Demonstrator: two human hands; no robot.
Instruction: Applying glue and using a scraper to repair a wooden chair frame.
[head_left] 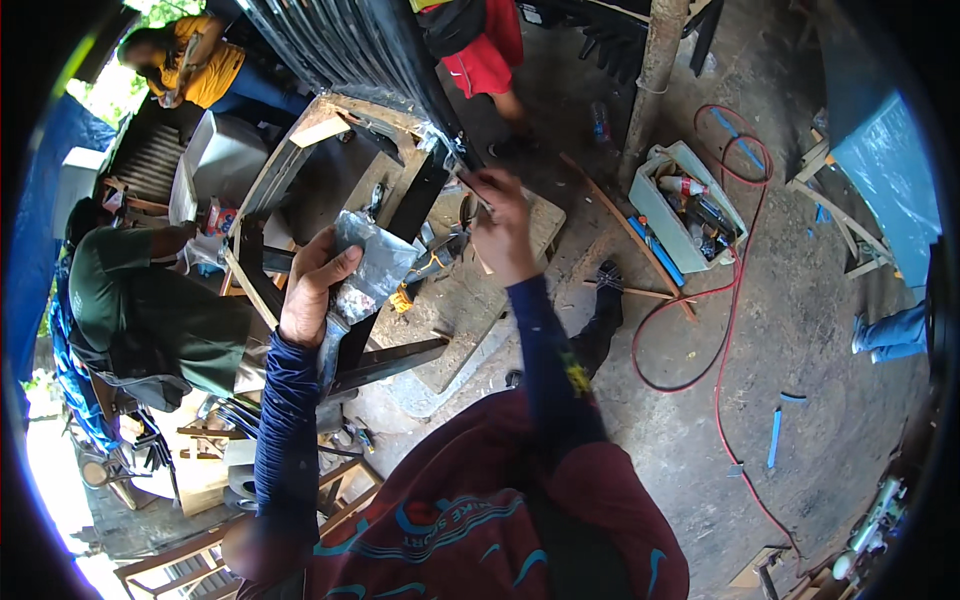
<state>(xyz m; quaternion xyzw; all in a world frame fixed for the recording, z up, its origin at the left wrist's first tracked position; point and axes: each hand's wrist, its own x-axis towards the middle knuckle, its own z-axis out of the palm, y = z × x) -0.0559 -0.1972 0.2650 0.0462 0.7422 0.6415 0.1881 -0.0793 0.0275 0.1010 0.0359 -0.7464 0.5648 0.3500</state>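
My left hand (312, 290) is closed around a grey flat plate (380, 250) smeared with whitish paste. Something pale hangs below that hand along my wrist. My right hand (503, 225) grips a thin dark tool, seemingly a putty knife (470, 182); its tip is at the corner of a chair frame, where whitish paste (432, 138) shows. The dark wooden chair frame (262, 190) lies tipped in front of me, its black slatted back (325, 45) reaching toward the top. Whether the blade touches the wood is hard to make out.
A pale crate (660, 215) of bottles and tools stands at right, beside a red hose (722, 380) looping over the floor. Under the chair frame is a worn board (450, 340). A person in green (150, 300) is at left, one in yellow (210, 65) beyond, another in red shorts (485, 55) ahead.
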